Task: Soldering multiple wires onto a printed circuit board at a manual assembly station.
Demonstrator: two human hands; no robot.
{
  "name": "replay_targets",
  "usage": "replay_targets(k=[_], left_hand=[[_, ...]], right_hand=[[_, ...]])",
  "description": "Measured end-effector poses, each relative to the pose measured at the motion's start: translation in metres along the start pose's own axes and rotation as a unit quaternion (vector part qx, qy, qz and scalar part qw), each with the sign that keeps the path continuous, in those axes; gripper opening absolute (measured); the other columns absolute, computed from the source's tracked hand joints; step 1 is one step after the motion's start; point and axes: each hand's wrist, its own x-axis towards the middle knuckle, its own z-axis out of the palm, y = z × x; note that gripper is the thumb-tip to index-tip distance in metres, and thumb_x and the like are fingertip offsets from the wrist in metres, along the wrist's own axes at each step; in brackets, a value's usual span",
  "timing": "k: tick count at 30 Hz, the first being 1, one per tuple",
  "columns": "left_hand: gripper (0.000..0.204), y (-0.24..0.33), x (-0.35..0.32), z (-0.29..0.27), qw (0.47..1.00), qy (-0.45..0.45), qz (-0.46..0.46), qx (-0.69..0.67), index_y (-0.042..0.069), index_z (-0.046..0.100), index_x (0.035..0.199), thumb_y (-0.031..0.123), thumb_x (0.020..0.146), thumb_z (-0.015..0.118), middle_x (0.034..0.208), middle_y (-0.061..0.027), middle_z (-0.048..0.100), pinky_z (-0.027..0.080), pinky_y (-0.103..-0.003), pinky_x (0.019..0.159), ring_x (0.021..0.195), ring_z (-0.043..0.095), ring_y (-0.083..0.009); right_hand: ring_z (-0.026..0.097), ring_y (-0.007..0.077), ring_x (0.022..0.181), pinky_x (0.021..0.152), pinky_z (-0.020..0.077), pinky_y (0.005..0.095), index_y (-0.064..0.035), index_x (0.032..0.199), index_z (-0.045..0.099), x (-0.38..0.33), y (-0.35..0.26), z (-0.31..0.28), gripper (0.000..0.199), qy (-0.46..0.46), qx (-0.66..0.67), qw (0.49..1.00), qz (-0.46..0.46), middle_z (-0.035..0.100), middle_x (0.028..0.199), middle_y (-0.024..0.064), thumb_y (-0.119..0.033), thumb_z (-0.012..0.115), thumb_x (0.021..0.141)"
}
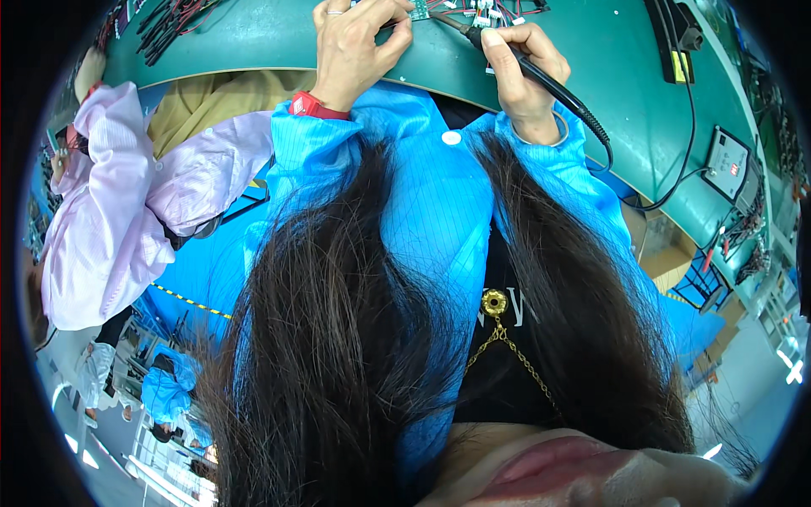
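My right hand [530,80] is closed around the black handle of a soldering iron [568,97]. The iron's metal tip slants up and left to a small green circuit board [420,10] at the top edge. Left of that board is my left hand [359,42], its fingers bent together toward it. Those fingertips run up to the picture's edge, so whatever they pinch is hidden. White connectors [483,17] with thin red and black wires lie just beyond the iron's tip.
The green bench [253,42] carries a bundle of black and red wires [173,29] at left. At right are a black holder [673,42] and a white-faced box [728,163], with a cord hanging nearby. A co-worker in a pink coat [110,211] sits on my left.
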Motion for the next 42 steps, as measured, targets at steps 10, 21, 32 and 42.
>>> replay_targets(k=[10, 21, 32, 42], left_hand=[[0.010, 0.003, 0.001, 0.002, 1.000, 0.000, -0.009, -0.010, 0.011, 0.064, 0.080, 0.007, 0.075, 0.072, 0.094, -0.0017, 0.072, 0.041, -0.042, 0.090, 0.099, 0.060, -0.0253], [0.011, 0.008, 0.009, -0.006, 0.999, -0.035, 0.007, 0.026, 0.010, 0.060, 0.079, 0.009, 0.075, 0.071, 0.085, -0.0046, 0.063, 0.042, -0.042, 0.084, 0.092, 0.059, -0.0269], [0.011, 0.009, 0.008, 0.001, 1.000, -0.022, -0.007, 0.008, 0.010, 0.061, 0.079, 0.009, 0.075, 0.070, 0.084, -0.0048, 0.063, 0.041, -0.042, 0.082, 0.090, 0.059, -0.0269], [0.012, 0.010, 0.009, -0.003, 1.000, -0.018, -0.001, 0.019, 0.010, 0.061, 0.081, 0.009, 0.075, 0.070, 0.086, -0.0045, 0.063, 0.039, -0.042, 0.082, 0.093, 0.059, -0.0269]], right_hand=[[0.057, 0.0064, 0.057, 0.052, 0.0432, 0.0212, 0.0015, 0.082, 0.070, 0.000, 0.003, 0.000, 0.011, -0.003, 0.011, 1.000, 0.000, 0.065, 0.065, 0.0028, -0.007, 0.074, 0.088], [0.058, 0.0062, 0.058, 0.053, 0.0441, 0.0207, 0.0020, 0.083, 0.069, -0.002, 0.005, 0.001, 0.012, -0.011, 0.027, 0.999, 0.012, 0.065, 0.065, 0.0029, -0.007, 0.074, 0.088], [0.058, 0.0063, 0.059, 0.053, 0.0446, 0.0204, 0.0023, 0.085, 0.069, -0.004, 0.010, -0.003, 0.011, -0.015, 0.038, 0.999, 0.017, 0.066, 0.067, 0.0035, -0.007, 0.074, 0.089], [0.058, 0.0063, 0.060, 0.054, 0.0447, 0.0203, 0.0022, 0.084, 0.069, -0.002, 0.009, -0.001, 0.010, -0.016, 0.041, 0.999, 0.012, 0.066, 0.067, 0.0035, -0.006, 0.074, 0.088]])
